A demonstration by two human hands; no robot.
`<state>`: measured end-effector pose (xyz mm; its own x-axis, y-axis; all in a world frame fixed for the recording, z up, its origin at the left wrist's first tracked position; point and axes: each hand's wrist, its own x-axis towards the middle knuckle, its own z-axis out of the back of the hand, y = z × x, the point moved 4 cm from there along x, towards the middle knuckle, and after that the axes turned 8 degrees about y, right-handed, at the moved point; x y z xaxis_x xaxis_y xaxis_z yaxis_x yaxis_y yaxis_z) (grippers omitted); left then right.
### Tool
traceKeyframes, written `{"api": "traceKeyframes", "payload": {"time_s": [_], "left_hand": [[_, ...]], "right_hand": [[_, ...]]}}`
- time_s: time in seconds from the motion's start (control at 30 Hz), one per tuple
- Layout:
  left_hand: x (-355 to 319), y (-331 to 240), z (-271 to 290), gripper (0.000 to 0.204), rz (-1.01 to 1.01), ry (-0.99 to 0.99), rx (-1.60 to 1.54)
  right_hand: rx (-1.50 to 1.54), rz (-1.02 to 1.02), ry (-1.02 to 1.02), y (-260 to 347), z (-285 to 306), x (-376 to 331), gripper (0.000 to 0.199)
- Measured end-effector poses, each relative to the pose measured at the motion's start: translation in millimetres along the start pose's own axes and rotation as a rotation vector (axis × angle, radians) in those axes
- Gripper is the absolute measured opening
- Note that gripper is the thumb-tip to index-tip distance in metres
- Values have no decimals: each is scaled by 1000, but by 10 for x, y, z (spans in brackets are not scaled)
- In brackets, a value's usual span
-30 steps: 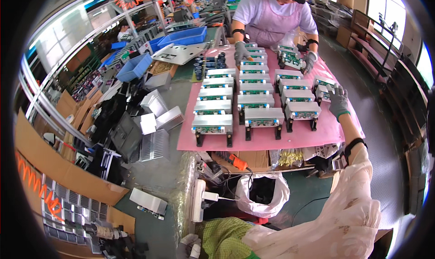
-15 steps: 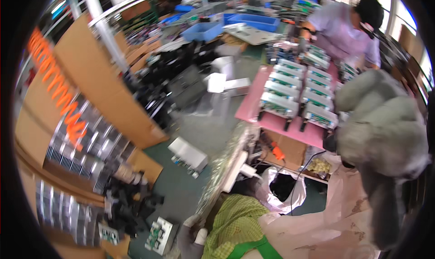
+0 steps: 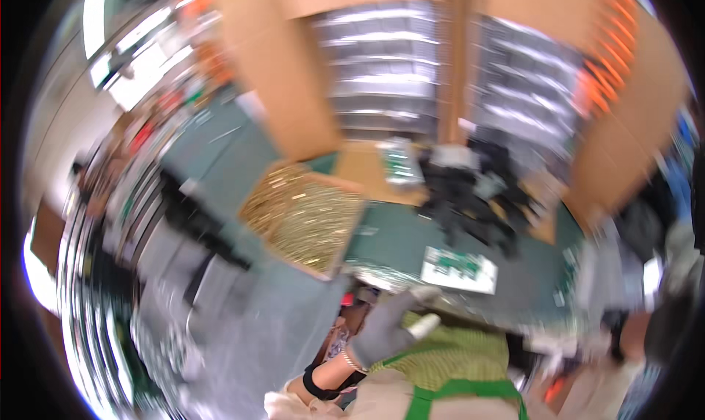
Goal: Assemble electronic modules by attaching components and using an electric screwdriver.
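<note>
My left hand (image 3: 385, 330) sits near the white-based circuit board (image 3: 460, 270), which lies flat on the green table (image 3: 396, 233); its fingers are loosely parted with nothing visible between them. My right hand (image 3: 679, 277) is a blur at the far edge, so I can't tell its grip. I'd judge the board stiff, fairly light and fragile on top (those green parts especially), best pinched by its plain white edges.

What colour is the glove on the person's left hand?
The left glove is grey with whitish fingertips, best seen in the head view.
</note>
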<state>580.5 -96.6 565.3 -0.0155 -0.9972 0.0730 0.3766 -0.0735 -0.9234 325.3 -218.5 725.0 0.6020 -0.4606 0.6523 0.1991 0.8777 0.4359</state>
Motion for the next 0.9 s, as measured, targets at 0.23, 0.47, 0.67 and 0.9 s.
{"api": "traceKeyframes", "payload": {"time_s": [0.23, 0.47, 0.67, 0.9], "left_hand": [[-945, 81, 932, 37, 132, -634, 418], [-2475, 351, 1504, 40, 503, -1269, 725], [-2212, 625, 1422, 37, 421, -1107, 560], [-1219, 639, 1144, 39, 283, -830, 372]], "right_hand": [[287, -173, 491, -43, -926, 226, 24], [82, 76, 576, -122, -1842, -1, 41], [-366, -118, 802, -568, -2032, -246, 85], [-343, -381, 808, -896, -2049, -519, 79]]}}
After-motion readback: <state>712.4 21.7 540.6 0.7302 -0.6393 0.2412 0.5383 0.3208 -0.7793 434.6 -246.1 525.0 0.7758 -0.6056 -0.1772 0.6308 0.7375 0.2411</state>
